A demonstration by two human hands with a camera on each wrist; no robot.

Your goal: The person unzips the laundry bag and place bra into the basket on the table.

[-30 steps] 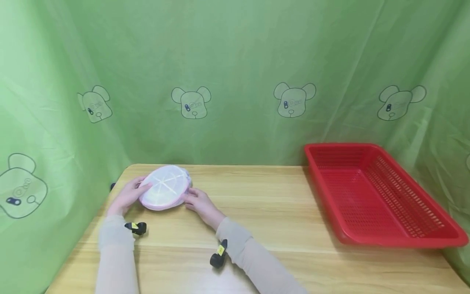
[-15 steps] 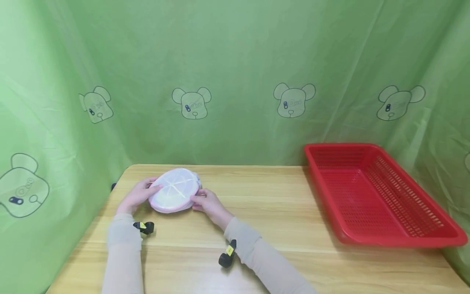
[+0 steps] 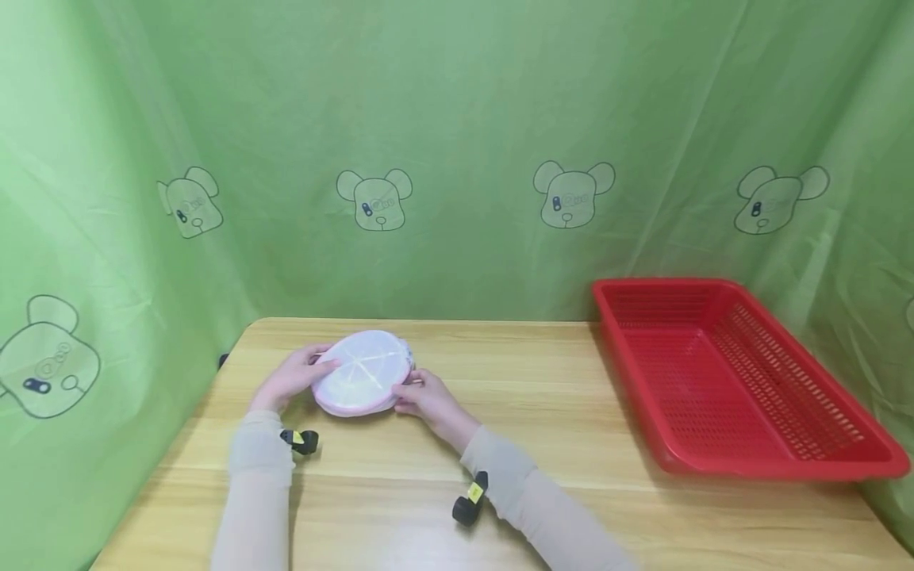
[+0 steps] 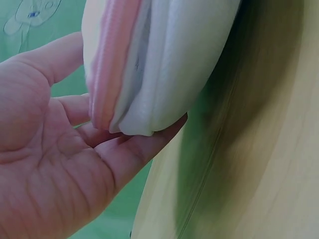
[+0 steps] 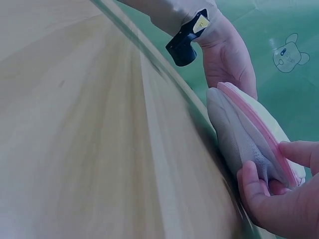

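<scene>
A round, flattish white fabric pouch point(image 3: 362, 373) with pink trim is held tilted over the left part of the wooden table. Its top face shows pale lines crossing at the middle. My left hand point(image 3: 294, 377) grips its left rim, thumb on top, and in the left wrist view the fingers of this left hand point(image 4: 55, 169) reach under its white side. At the opposite rim, my right hand point(image 3: 437, 406) pinches the edge. The right wrist view shows grey mesh on the pouch point(image 5: 239, 124) between the right thumb and fingers.
On the right of the table stands a red plastic basket point(image 3: 660, 412) with slotted walls. Green curtain point(image 3: 464, 254) printed with bear heads surrounds the table at the back and sides. Black wrist cameras point(image 3: 467, 507) sit on both sleeves.
Both hands have carried the pouch to the right, and slightly nearer, along the table. The grip on each side looks the same. The basket has stayed in place.
</scene>
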